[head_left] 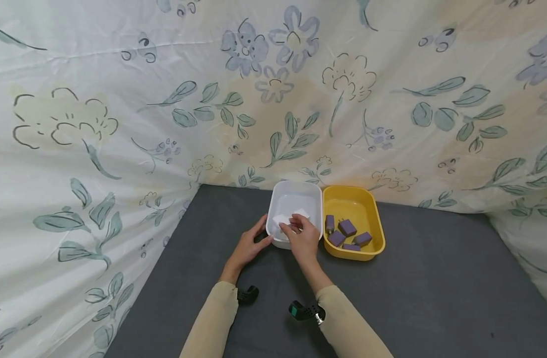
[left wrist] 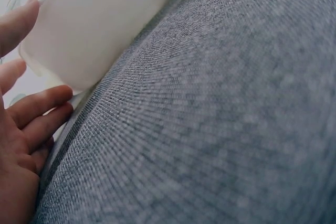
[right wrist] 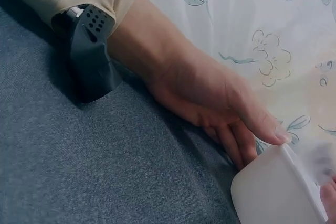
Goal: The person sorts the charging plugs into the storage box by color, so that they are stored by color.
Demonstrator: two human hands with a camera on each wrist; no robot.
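A white container [head_left: 296,191] stands towards the back of the table with several small white pieces in it, hard to make out against the white. My left hand [head_left: 248,247] rests at its near left corner. The thumb touches the rim, and the fairly straight fingers [left wrist: 44,100] lie along the outer wall. Over the inside of the container is my right hand [head_left: 304,238], which pinches a white charger plug [right wrist: 316,160] between thumb and fingertips. The plug is blurred in the right wrist view and partly hidden by the fingers in the head view.
Right beside the white container stands a yellow container [head_left: 376,236] holding several purple charger plugs [head_left: 347,227]. Both sit on a dark grey cloth-covered table [head_left: 434,278]. A floral curtain [head_left: 273,109] hangs behind the table and along its left side.
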